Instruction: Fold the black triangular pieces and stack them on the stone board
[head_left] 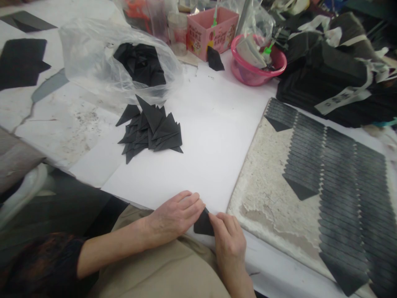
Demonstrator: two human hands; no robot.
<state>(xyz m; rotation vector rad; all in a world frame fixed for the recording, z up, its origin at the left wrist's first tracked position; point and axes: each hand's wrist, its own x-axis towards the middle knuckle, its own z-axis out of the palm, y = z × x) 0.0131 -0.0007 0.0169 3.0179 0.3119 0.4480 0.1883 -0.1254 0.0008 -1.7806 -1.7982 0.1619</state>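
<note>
A small black piece of material (203,225) lies at the near edge of a white sheet (201,149). My left hand (176,215) rests on its left part, fingers together and pressed flat. My right hand (228,238) pinches its right edge with curled fingers. Further out on the sheet sits a pile of black triangles (151,130).
A clear plastic bag (93,62) holds more black pieces at the back left. A pink box (211,31) and a pink bowl (257,70) stand behind. Rows of overlapped black triangles (335,182) cover a board on the right. Bundled black stacks (335,78) lie beyond.
</note>
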